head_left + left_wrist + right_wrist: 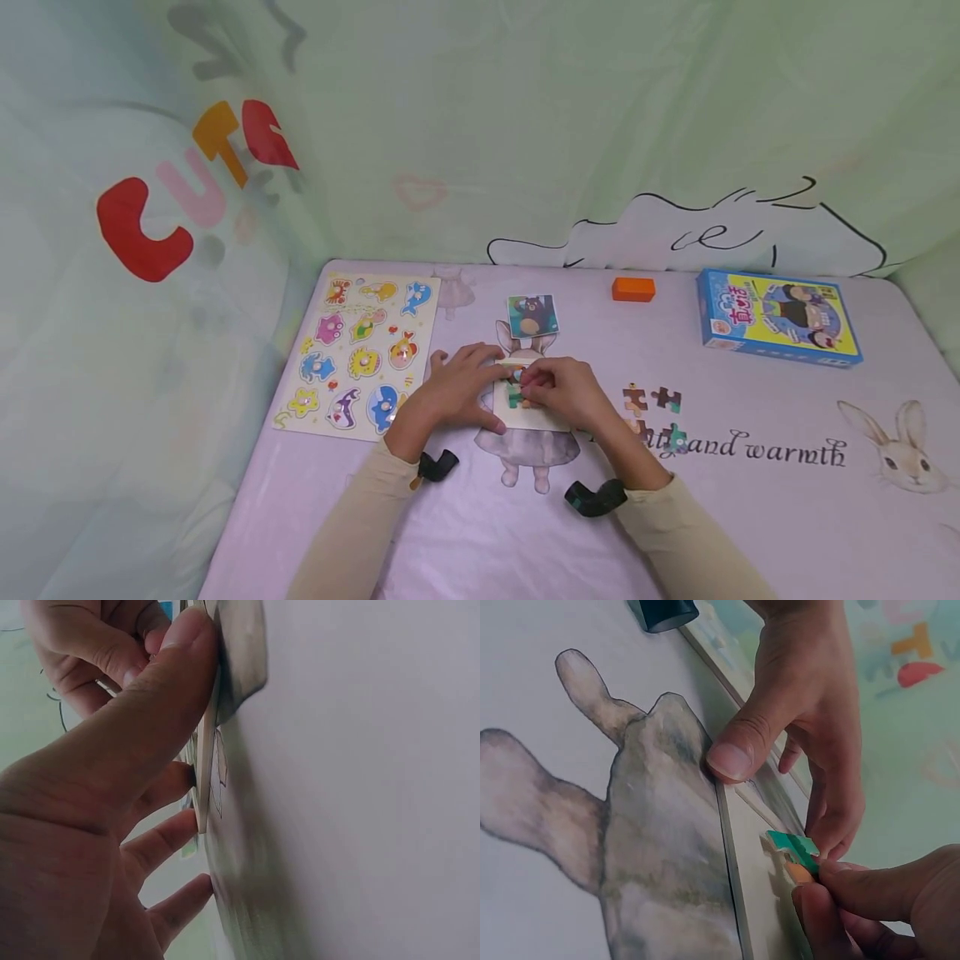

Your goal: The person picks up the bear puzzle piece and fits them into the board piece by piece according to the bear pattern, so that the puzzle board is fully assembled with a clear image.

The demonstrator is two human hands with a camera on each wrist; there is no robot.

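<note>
A pale square puzzle tray (553,418) lies on the table between my two hands. My left hand (457,390) rests at its left side with fingers spread; in the left wrist view the thumb (169,682) lies against the tray's edge. With thumb and fingertips, my right hand (568,390) pinches a green and orange jigsaw piece (796,853) over the tray. The fingers partly hide that piece and the tray's middle. Just beyond the tray lies a square bear picture (534,316). Several loose jigsaw pieces (635,398) are scattered right of my right hand.
To the left lies a knob puzzle board (352,333) with sea animals. An orange block (633,289) stands near the table's back edge, and a blue and yellow box (780,318) is at the back right. Curtains (480,150) hang behind and on the left.
</note>
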